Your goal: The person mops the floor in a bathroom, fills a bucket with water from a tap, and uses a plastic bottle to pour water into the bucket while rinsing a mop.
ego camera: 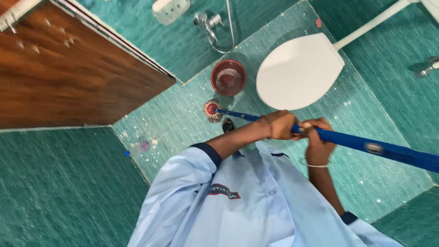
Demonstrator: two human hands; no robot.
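Both my hands grip the blue handle (366,145) of a mop. My left hand (281,124) holds it lower down, towards the mop head; a bracelet sits on that wrist. My right hand (318,139) is closed around the handle just behind the left, with a thin bangle on its wrist. The mop head (211,110), pale strands around a red hub, rests on the teal tiled floor (183,114). It lies just in front of a round red bucket (228,77). My light blue shirt (247,206) fills the bottom of the view.
A white toilet with its lid down (299,71) stands right of the bucket, with a white pipe (370,23) behind it. A brown wooden door (68,68) is at the left. A wall tap with hose (210,23) and a soap dish (170,9) hang on the teal wall.
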